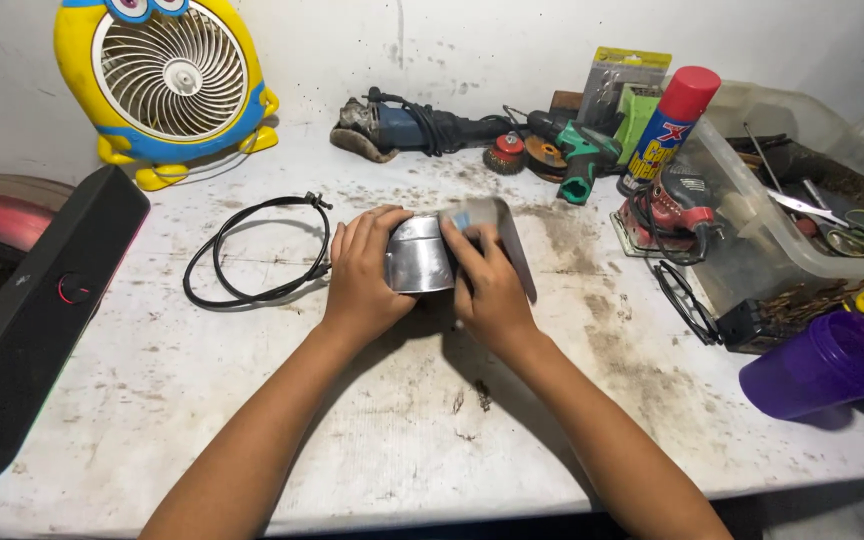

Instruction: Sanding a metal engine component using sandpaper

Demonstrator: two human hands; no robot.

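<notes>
On the worktop [372,440]: hands worked a curved metal piece [420,255].
Left hand [362,275]: clasped its side.
Right hand [490,285]: pinched a small pad [464,218], rubbing.
Next: steady bracing, even strokes.

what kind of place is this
Probably a home workshop bench: an angle grinder and a sander lie on the stained white table, beside a clear bin of tools.

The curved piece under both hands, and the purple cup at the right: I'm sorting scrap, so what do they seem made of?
Curved piece: likely sheet metal, bare and shiny, reflecting light and the left hand and right hand. Purple cup: probably plastic, translucent and glossy.
</notes>
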